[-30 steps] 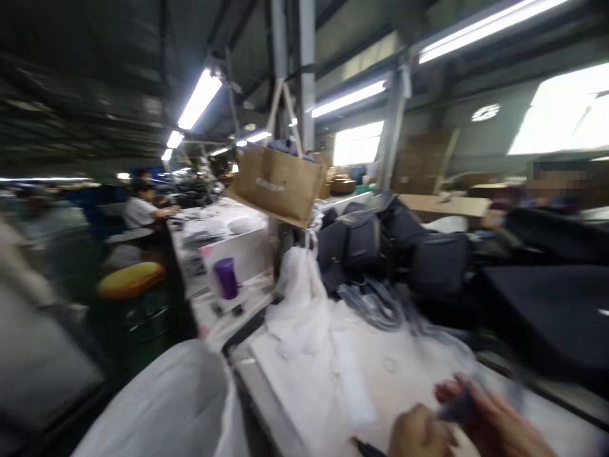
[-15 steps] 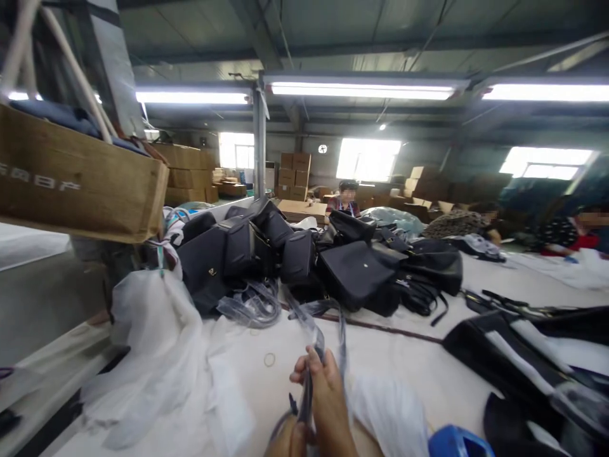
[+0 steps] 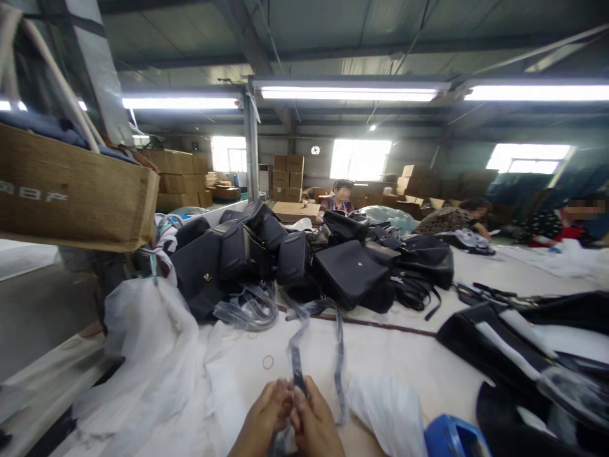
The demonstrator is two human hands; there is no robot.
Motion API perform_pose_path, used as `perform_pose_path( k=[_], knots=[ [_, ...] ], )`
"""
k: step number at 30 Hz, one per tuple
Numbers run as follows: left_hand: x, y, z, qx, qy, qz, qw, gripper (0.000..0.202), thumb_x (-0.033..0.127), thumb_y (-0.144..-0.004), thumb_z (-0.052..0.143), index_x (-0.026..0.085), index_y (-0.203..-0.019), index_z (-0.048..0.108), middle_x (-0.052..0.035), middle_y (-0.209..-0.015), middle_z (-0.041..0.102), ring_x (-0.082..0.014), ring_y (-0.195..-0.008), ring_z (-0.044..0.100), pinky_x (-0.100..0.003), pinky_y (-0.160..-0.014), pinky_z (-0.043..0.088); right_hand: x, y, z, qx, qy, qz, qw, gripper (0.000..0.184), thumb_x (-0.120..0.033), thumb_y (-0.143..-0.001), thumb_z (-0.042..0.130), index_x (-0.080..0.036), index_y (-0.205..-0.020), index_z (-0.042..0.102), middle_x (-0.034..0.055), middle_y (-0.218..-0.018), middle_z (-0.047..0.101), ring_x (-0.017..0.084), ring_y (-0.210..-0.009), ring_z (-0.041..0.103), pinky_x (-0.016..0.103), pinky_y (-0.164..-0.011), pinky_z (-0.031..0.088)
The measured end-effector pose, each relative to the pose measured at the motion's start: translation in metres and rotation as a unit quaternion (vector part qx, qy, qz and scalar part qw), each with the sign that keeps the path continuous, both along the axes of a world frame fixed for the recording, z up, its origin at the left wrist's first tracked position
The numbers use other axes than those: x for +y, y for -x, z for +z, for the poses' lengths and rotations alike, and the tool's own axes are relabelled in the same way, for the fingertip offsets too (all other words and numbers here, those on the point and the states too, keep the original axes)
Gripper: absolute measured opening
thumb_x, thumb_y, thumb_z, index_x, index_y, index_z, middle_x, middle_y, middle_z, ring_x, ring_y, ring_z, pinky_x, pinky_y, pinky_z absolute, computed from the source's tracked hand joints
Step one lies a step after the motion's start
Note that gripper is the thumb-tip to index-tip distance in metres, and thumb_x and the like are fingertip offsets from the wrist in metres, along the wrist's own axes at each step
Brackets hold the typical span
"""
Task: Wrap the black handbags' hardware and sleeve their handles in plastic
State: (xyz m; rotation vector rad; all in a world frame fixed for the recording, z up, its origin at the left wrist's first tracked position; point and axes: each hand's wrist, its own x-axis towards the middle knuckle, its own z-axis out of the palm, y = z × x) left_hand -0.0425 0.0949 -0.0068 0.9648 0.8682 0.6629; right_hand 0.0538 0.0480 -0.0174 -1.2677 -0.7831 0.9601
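Observation:
A dark strap (image 3: 297, 368), partly wrapped in clear plastic, runs from the bag pile down to my hands at the bottom middle. My left hand (image 3: 266, 409) is closed, fingers bent around the strap's near part. Beside it, my right hand (image 3: 314, 422) is closed with the thumb pressed on the strap. The two hands touch or nearly touch, and the strap's lower end is mostly hidden by them. Another length of plastic-wrapped strap (image 3: 339, 362) lies to the right of my hands.
Black bags (image 3: 352, 273) are heaped ahead, with coiled plastic-wrapped straps (image 3: 252, 308) before them. White wrapping (image 3: 143, 355) hangs at left below a tan bag (image 3: 76, 190). White sheets (image 3: 387, 406), a blue container (image 3: 454, 438) and more black bags (image 3: 504, 355) lie right. Co-workers sit beyond.
My left hand has come up beside my right hand, and both now meet on the strap. My right hand has drawn down a little. The view has shifted slightly right.

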Motion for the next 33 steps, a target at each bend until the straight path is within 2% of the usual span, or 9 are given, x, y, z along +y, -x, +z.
perform_pose_path(
  k=[5,9,12,18,22,24,26,29,33],
  knots=[
    [0.019,-0.018,0.030,-0.088,0.118,0.010,0.989,0.030,0.042,-0.087,0.058,0.012,-0.089,0.055,-0.0081,-0.070,0.070,-0.0176,-0.064,0.068,-0.028,-0.067,0.050,-0.014,0.021,-0.011,0.017,0.034,0.028,0.999,0.061,-0.072,-0.079,0.050,-0.022,-0.114,0.058,-0.0057,-0.053,0.048,0.009,-0.039,0.033,0.022,-0.038,0.025],
    [0.011,-0.034,0.021,-0.090,0.084,0.037,0.992,0.027,0.042,-0.090,0.052,0.016,-0.083,0.052,-0.0047,-0.067,0.069,-0.0152,-0.060,0.067,-0.026,-0.065,0.049,-0.026,0.016,-0.013,-0.026,0.060,0.004,0.998,0.057,-0.074,-0.079,0.046,-0.021,-0.088,0.064,0.0011,-0.059,0.057,0.016,-0.051,0.051,0.025,-0.045,0.040],
    [-0.005,-0.040,0.014,-0.081,0.053,0.050,0.994,0.029,0.046,-0.089,0.051,0.018,-0.079,0.049,-0.0032,-0.068,0.070,-0.0169,-0.064,0.068,-0.027,-0.064,0.050,-0.031,0.007,-0.014,-0.059,0.051,-0.026,0.997,0.055,-0.072,-0.080,0.046,-0.023,-0.093,0.066,0.0080,-0.086,0.069,0.026,-0.080,0.063,0.032,-0.065,0.051],
    [-0.025,-0.035,0.005,-0.034,0.003,0.056,0.998,0.034,0.051,-0.082,0.056,0.018,-0.075,0.053,-0.0033,-0.070,0.071,-0.0180,-0.066,0.067,-0.025,-0.057,0.048,-0.028,-0.001,-0.012,-0.093,0.051,-0.030,0.994,0.049,-0.066,-0.079,0.053,-0.025,-0.101,0.068,0.0100,-0.112,0.068,0.033,-0.114,0.056,0.042,-0.097,0.044],
    [-0.014,-0.028,0.008,0.008,-0.034,0.020,0.999,0.041,0.053,-0.079,0.058,0.012,-0.078,0.064,-0.0088,-0.070,0.072,-0.0151,-0.045,0.058,-0.022,-0.036,0.031,-0.018,0.000,-0.002,-0.075,0.042,-0.021,0.996,0.049,-0.062,-0.085,0.047,-0.020,-0.104,0.064,0.0094,-0.094,0.069,0.026,-0.093,0.064,0.036,-0.080,0.050],
    [0.000,-0.027,0.023,0.010,-0.058,-0.002,0.998,0.043,0.051,-0.081,0.055,0.009,-0.082,0.068,-0.0113,-0.074,0.074,-0.0132,-0.039,0.055,-0.022,-0.035,0.030,-0.012,0.000,0.010,-0.038,0.045,0.020,0.998,0.045,-0.060,-0.087,0.047,-0.018,-0.098,0.061,0.0004,-0.067,0.061,0.016,-0.057,0.058,0.027,-0.054,0.046],
    [0.019,-0.030,0.047,-0.009,-0.096,-0.011,0.995,0.042,0.047,-0.084,0.052,0.009,-0.083,0.070,-0.0134,-0.084,0.075,-0.0171,-0.054,0.064,-0.025,-0.047,0.044,-0.007,0.001,0.024,0.004,0.035,0.069,0.997,0.041,-0.057,-0.089,0.047,-0.018,-0.095,0.057,-0.0062,-0.057,0.051,0.010,-0.042,0.045,0.021,-0.043,0.034],
    [0.047,-0.037,0.089,-0.055,-0.166,-0.021,0.984,0.040,0.040,-0.088,0.047,0.009,-0.084,0.072,-0.0139,-0.091,0.076,-0.0244,-0.088,0.069,-0.035,-0.085,0.049,-0.001,0.004,0.042,0.006,-0.019,0.109,0.994,0.033,-0.050,-0.091,0.047,-0.018,-0.093,0.054,-0.0047,-0.062,0.054,0.011,-0.051,0.050,0.021,-0.050,0.037],
    [0.066,-0.043,0.118,-0.094,-0.210,-0.073,0.970,0.042,0.040,-0.088,0.045,0.008,-0.086,0.074,-0.0156,-0.093,0.075,-0.0282,-0.090,0.069,-0.039,-0.087,0.047,0.006,0.007,0.033,-0.103,-0.043,0.092,0.989,0.024,-0.040,-0.095,0.041,-0.019,-0.091,0.053,-0.0023,-0.067,0.057,0.014,-0.064,0.054,0.025,-0.062,0.043]
  ],
)
